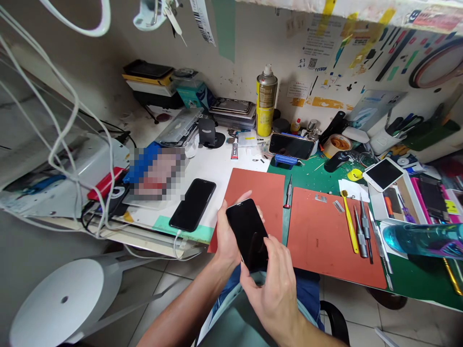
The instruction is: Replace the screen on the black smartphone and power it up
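Note:
A black smartphone (pixel 249 233) with a dark screen is held above the front edge of a reddish-brown mat (pixel 260 185). My left hand (pixel 228 236) wraps round its left side, with fingertips showing behind the far edge. At the phone's lower right, my right hand (pixel 273 272) grips its edges between thumb and fingers. A second black phone (pixel 193 205) lies on the white surface to the left, with a white cable at its lower end. Between the two mats lies a small screwdriver (pixel 288 193).
The right mat (pixel 325 241) bears a yellow brush (pixel 349 224) and several tweezers-like tools. Behind stand a spray can (pixel 266 101) and a phone on a blue holder (pixel 291 146). A blue bottle (pixel 423 239) lies at right; white cables (pixel 74 111) hang at left; a white stool (pixel 58 303) stands below.

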Motion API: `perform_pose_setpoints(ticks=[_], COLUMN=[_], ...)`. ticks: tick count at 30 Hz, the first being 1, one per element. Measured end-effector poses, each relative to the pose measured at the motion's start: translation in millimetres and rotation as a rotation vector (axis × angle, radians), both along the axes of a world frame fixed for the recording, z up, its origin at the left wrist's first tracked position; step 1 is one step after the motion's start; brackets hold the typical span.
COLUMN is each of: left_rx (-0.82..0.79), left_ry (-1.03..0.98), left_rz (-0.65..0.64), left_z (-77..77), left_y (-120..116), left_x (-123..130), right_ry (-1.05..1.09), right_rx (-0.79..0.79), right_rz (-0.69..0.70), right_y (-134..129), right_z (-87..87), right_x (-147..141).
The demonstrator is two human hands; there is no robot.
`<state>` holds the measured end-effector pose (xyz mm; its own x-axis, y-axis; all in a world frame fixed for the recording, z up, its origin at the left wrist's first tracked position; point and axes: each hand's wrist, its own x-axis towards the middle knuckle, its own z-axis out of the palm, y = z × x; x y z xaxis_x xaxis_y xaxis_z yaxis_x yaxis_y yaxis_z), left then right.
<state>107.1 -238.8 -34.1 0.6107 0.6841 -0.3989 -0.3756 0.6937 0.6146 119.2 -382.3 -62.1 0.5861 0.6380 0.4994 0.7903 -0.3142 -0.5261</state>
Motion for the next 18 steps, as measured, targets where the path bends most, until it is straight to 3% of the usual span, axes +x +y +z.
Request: perform_pose_setpoints(ticks=[18], left_rx=[-0.010], left_ry=[-0.053], left_rz=[-0.023], left_z=[-1.3], left_y=[1.4], left_x=[0.0], right_ry=[-0.004], right_rx=[-0.018], right_rz=[0.011], right_y=[-1.3], right_z=[2.9], right_x=[1.9])
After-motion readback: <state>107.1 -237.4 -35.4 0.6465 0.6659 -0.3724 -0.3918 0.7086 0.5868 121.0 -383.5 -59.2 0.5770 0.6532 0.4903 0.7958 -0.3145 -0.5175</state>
